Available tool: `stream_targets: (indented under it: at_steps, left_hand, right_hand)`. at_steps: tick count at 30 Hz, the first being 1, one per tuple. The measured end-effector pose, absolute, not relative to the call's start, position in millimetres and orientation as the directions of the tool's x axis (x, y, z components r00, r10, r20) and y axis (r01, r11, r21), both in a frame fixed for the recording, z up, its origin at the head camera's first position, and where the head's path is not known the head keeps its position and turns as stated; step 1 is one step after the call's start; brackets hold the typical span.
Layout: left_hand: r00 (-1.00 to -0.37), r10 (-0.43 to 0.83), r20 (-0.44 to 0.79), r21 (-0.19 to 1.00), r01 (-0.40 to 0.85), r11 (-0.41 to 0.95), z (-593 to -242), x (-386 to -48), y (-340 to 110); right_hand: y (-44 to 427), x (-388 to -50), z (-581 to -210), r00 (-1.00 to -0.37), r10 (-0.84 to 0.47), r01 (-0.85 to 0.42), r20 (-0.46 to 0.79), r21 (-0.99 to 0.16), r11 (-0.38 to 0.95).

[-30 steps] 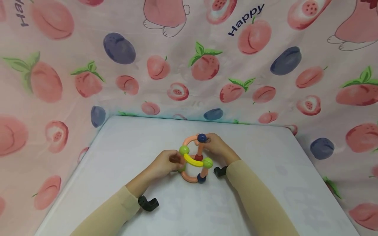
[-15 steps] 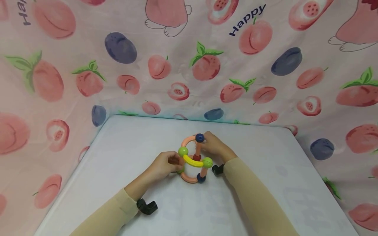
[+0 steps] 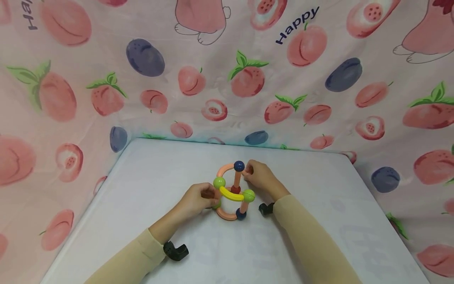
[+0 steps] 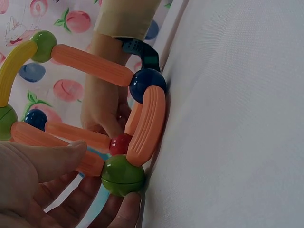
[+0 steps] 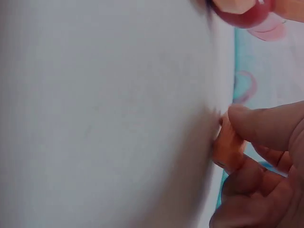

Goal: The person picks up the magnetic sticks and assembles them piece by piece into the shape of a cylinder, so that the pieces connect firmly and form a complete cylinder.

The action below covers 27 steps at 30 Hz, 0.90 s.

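A toy frame of orange sticks and coloured balls (image 3: 225,213) stands on the white table. My left hand (image 3: 198,199) holds its left side; in the left wrist view, the thumb lies along an orange upright stick (image 4: 90,163), with fingers around it near a lower green ball (image 4: 123,175). A yellow curved stick (image 3: 231,194) joins two upper green balls. Dark blue balls (image 3: 239,166) and a red ball (image 3: 235,189) join other sticks. Right of the frame, my right hand (image 3: 262,177) pinches a separate short orange stick (image 5: 229,147) low over the table; the fingers partly cover it.
The white table (image 3: 301,244) reaches back to a fruit-print cloth (image 3: 220,79) that hangs behind and at both sides. Black curved mounts (image 3: 176,251) stick out at both wrists.
My right hand has drawn back from behind the upper blue ball, to the right of the frame. The frame has shifted slightly left. My left hand keeps its hold.
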State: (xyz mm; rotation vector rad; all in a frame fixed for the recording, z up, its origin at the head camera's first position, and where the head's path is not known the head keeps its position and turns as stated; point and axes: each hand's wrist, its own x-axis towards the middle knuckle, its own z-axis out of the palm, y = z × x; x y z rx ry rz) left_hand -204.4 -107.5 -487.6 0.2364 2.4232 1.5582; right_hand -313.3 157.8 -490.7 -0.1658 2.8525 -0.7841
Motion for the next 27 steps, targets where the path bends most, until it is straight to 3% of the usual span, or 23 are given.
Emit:
stream_targets:
  at_steps: [12,27]
  left_hand:
    - [-0.960,0.246,-0.130,0.914,-0.020,0.406,-489.7,-204.0,-106.6]
    - [-0.964,0.235,-0.128,0.921,-0.028,0.388,-489.9,-201.3,-105.8]
  right_hand:
    - [183.3,-282.2,-474.5,-0.964,-0.209,-0.021,-0.163,-0.738,0.675]
    - [190.8,-241.3,-438.8,-0.936,-0.325,-0.016,-0.139,-0.901,0.434]
